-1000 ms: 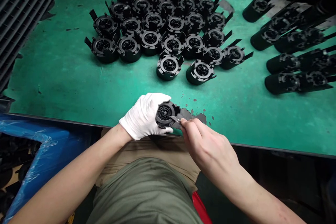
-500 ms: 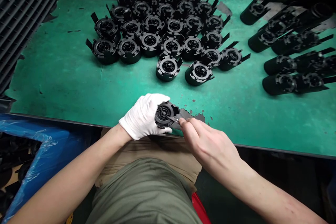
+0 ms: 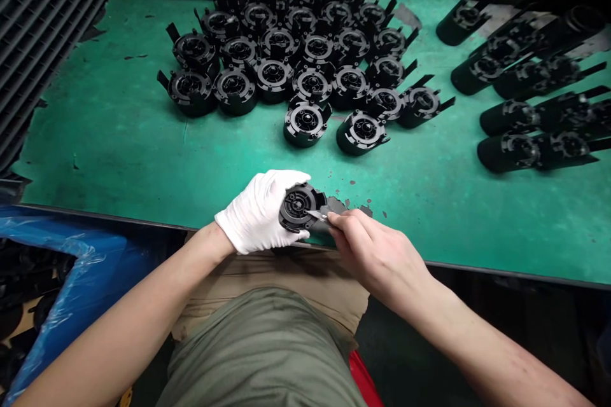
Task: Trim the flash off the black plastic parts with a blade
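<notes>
My left hand (image 3: 260, 211), in a white glove, is wrapped round a round black plastic part (image 3: 299, 205) at the near edge of the green table (image 3: 119, 140). The part's ribbed face points up and to the right. My bare right hand (image 3: 377, 254) pinches a small metal blade (image 3: 316, 214) whose tip rests on the part's face near its rim. Both hands hover just over the table's front edge, above my lap.
Many similar black round parts (image 3: 296, 44) stand grouped at the table's middle and back. Longer black cylindrical parts (image 3: 529, 89) lie in rows at the right. A blue plastic-lined bin (image 3: 62, 267) sits at the lower left, a dark slatted panel (image 3: 42, 19) at the far left.
My right hand has shifted slightly left and down, the blade staying on the part's face. The left hand has turned the part a little. The view has tilted slightly.
</notes>
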Tool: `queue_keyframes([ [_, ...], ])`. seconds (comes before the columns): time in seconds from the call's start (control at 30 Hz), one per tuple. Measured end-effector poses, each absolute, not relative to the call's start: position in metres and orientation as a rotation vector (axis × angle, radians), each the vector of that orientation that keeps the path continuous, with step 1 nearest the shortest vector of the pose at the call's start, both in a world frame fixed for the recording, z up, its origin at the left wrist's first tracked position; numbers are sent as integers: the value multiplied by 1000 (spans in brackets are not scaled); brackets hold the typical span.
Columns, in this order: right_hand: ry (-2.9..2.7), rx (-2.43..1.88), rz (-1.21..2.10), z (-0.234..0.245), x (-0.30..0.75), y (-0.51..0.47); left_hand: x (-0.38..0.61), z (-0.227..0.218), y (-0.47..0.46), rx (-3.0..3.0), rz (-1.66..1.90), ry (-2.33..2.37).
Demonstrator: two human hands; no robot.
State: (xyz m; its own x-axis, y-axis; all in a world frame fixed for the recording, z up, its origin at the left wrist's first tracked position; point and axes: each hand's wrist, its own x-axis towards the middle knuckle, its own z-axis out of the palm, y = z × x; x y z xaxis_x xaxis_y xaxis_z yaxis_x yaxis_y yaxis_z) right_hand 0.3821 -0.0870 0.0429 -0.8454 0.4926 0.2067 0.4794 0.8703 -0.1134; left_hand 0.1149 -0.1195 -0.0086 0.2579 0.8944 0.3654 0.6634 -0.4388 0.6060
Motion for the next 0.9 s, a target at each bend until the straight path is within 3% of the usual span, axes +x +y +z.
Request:
queue_keyframes([
  [0.2,-2736,-926,74,41,373,-105,114,-7,-122,2205,966,1439],
  [0.9,-2754,-847,97,38,376,-98,114,-9,-119,2211,995,1434],
])
